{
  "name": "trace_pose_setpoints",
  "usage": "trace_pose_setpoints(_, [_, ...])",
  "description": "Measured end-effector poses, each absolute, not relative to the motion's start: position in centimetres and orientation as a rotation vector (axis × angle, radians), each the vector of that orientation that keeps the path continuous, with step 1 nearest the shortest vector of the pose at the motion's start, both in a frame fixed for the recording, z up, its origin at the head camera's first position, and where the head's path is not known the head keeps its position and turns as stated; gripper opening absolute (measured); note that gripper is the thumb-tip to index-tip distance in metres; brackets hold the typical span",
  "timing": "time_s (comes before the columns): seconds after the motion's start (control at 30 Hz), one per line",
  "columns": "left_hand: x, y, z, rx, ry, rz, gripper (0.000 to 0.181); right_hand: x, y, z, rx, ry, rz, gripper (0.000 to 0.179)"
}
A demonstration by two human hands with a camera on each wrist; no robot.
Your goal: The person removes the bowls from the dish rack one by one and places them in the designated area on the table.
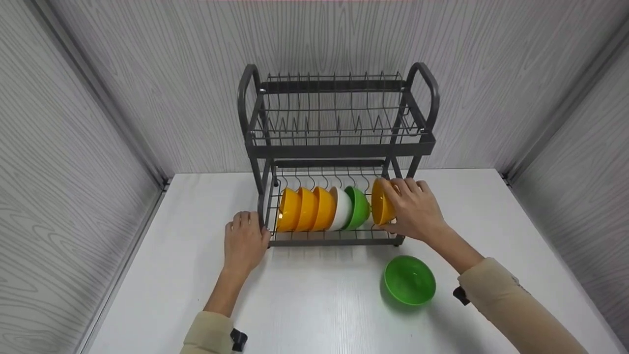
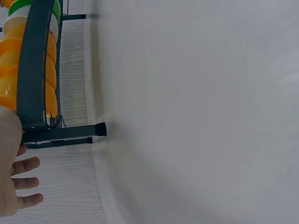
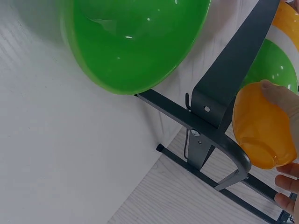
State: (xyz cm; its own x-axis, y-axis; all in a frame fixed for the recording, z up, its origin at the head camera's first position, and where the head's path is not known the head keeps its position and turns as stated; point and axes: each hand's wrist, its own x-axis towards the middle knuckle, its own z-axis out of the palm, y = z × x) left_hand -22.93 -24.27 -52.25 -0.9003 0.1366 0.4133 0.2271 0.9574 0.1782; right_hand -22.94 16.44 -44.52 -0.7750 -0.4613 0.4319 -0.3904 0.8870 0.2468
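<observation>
**Right hand gripping orange bowl at right end of rack's lower tier**

Right hand [image 1: 415, 209]: fingers curled round orange bowl [image 1: 382, 204], thumb on the near side, fingers on the far side. Bowl is tipped on its side, mouth facing left. Can't tell if it's seated on the wires.

Left hand [image 1: 245, 241]: at the left front corner of rack [image 1: 339, 151], fingers extended, nothing clasped. Right wrist view only shows part of the rack's end frame beside the bowl.

Same tier, left to right: three orange bowls [image 1: 307, 210], white bowl [image 1: 342, 209], racked green bowl [image 1: 360, 209]. All on their sides, nested close. Gap between racked green bowl and the gripped one.

Loose green bowl [image 1: 410, 280] sits upright on table [image 1: 314, 300], in front of the rack's right end.
</observation>
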Motion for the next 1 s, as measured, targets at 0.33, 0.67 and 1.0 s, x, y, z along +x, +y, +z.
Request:
trace_pose_setpoints(0.33, [-22.7,-24.2,-52.3,-0.271,-2.676,-0.284,0.035,-22.4,17.2,-44.5,0.605,-2.533,-0.148,0.111])
trace_pose_setpoints(0.67, [-22.1,-24.7,-52.7,-0.268,-2.615,-0.309,0.044,-21.7,17.3,-44.3,0.633,-2.471,-0.116,0.115])
trace_pose_setpoints(1.0, [-20.8,-24.5,-52.2,-0.259,-2.622,-0.316,0.058,-20.6,17.5,-44.2,0.630,-2.433,-0.042,0.116])
